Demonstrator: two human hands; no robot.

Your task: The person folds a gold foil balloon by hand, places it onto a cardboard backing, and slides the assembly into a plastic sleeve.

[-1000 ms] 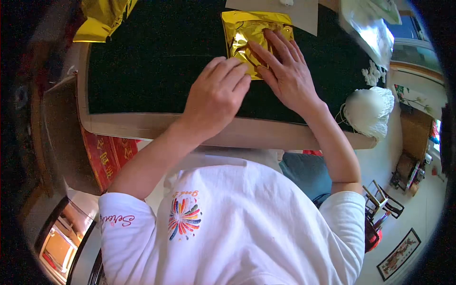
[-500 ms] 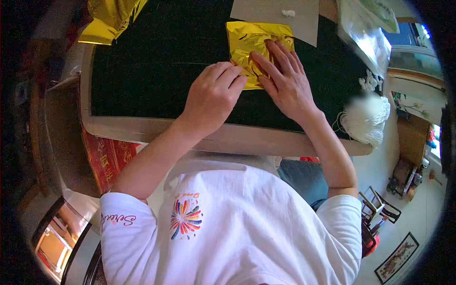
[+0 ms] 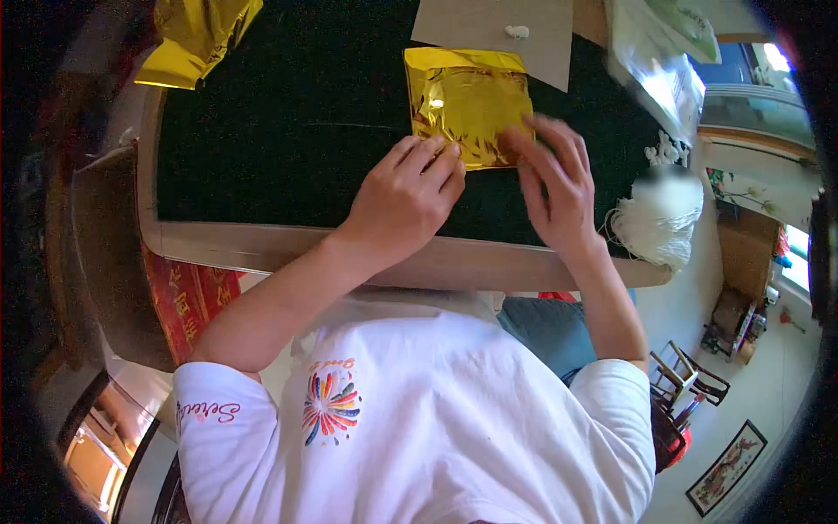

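A flat, creased square of shiny gold foil (image 3: 471,96) lies on the dark green table mat, with a narrow folded strip along its far edge. My left hand (image 3: 406,192) is at its near left corner, fingers bent and closed on the foil there; the fingertips are partly hidden. At the near right corner is my right hand (image 3: 559,179), its fingers apart and slightly bent, the tips blurred over the foil's edge.
More gold foil (image 3: 196,44) hangs over the mat's far left corner. Beyond the square lies a grey board (image 3: 497,22) bearing a small white piece (image 3: 517,32). At the right are a clear plastic bag (image 3: 659,74) and a bundle of white string (image 3: 656,223).
My right hand has slid off the middle of the foil toward its near right corner, uncovering a smoother surface. My left hand has shifted slightly right along the near edge.
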